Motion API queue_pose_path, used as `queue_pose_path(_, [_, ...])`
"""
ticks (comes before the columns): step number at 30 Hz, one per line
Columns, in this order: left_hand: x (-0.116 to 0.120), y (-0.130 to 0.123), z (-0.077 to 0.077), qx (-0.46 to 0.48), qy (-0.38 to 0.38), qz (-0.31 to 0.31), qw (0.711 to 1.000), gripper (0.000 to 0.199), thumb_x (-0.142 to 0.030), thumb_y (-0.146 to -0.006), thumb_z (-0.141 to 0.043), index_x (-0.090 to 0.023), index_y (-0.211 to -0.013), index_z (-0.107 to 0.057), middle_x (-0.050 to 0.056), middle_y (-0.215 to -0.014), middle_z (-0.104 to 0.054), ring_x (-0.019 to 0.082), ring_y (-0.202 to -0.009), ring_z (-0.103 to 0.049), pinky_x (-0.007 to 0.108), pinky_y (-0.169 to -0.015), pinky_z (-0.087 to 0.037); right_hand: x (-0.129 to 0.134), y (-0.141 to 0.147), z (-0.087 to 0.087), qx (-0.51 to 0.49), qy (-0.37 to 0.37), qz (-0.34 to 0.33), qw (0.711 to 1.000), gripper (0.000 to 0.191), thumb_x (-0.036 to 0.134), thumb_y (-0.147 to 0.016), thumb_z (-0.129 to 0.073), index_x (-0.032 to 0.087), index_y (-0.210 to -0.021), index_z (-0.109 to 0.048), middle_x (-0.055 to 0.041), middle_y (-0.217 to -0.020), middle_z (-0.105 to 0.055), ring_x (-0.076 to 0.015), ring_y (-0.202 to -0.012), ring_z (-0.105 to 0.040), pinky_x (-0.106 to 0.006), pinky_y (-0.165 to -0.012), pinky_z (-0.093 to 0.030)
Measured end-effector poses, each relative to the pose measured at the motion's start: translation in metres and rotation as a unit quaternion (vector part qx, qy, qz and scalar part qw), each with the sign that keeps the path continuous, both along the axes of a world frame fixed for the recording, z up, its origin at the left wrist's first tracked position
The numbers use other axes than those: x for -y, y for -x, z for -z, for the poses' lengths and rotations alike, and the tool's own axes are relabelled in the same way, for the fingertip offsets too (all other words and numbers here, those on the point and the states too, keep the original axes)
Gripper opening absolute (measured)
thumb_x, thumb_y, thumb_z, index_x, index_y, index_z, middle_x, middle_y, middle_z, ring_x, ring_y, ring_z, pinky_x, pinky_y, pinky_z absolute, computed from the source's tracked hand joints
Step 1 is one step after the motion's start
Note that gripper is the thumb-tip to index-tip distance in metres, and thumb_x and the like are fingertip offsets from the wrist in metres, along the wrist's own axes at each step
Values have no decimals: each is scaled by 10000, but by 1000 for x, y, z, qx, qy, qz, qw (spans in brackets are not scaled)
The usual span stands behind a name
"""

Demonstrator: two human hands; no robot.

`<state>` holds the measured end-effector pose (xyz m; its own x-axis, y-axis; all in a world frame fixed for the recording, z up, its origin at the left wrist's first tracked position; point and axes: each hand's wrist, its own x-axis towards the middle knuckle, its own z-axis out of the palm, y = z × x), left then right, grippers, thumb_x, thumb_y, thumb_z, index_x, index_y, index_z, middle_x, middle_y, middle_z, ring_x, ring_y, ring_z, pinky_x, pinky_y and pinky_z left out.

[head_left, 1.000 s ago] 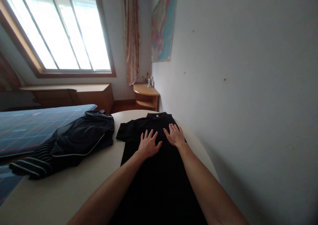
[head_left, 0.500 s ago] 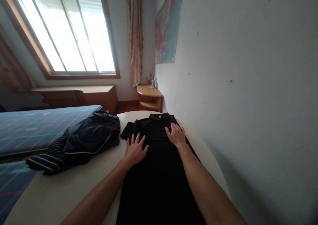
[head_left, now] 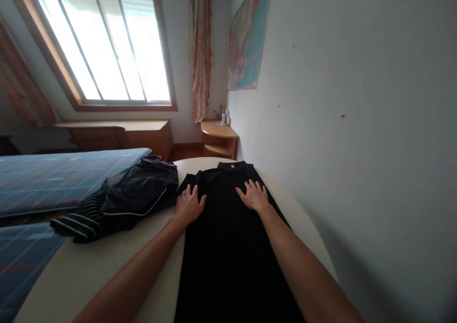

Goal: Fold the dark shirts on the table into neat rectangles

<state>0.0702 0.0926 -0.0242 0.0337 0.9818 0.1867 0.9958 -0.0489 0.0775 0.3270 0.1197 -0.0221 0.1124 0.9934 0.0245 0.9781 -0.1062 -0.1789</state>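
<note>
Black collared shirt [head_left: 233, 256] lies lengthwise on the cream table [head_left: 89, 266], collar [head_left: 243, 165] at the far end, near part running out of view below me. Both my hands rest on its upper part.

Left hand [head_left: 189, 208]: fingers loosely spread and slightly bent, over the shirt's left edge by the sleeve [head_left: 188, 179]; no pinch visible, though the fingertips' undersides are hidden. Right hand [head_left: 255, 197]: flat, fingers fanned, thumb out toward the middle, palm down near the shirt's right edge; nothing gripped.

My reading: cloth being settled flat. To do it well, I'd let the right hand anchor lightly and have the left do the shaping, drawing outward from the middle rather than pushing inward, which would ruck the fabric. The sleeve looks bunched near the shoulder; worth easing it with fingertips, not the whole palm. Even pressure, collar kept square. Black cloth hides its creases, so I should trust touch over sight. Mind the dark garment with white piping [head_left: 139, 185] just left; a wide sweep could snag it.
</note>
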Motion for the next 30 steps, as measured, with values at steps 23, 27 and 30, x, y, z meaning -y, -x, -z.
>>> queue_pose_path(23, [-92, 22, -38, -74, 85, -12, 994, 592, -133, -911, -364, -126, -1503, -348, 230, -1305, -610, 290, -1130, -651, 378, -886, -524, -57, 45, -7, 6, 55, -69, 996, 762, 651, -944, -297, 214, -1568, -274, -94, -1651, -175, -370, -1489, -152, -550, -1161, -135])
queue_pose_path(27, [-96, 25, -40, -88, 83, -13, 993, 465, -134, -896, -383, -114, -1327, -554, 218, -1258, -629, 287, -1111, -652, 355, -874, -520, -61, 51, -9, 14, 60, -54, 997, 807, 676, -934, -313, 174, -1566, -282, -137, -1642, -186, -402, -1478, -166, -549, -1161, -124])
queue_pose_path(30, [-98, 27, -40, -95, 88, -16, 991, 374, -142, -876, -432, -122, -1184, -644, 208, -1249, -630, 288, -1095, -651, 343, -860, -522, -61, 53, -4, 3, 52, -49, 997, 826, 684, -937, -293, 154, -1571, -263, -146, -1646, -160, -409, -1487, -129, -544, -1167, -107])
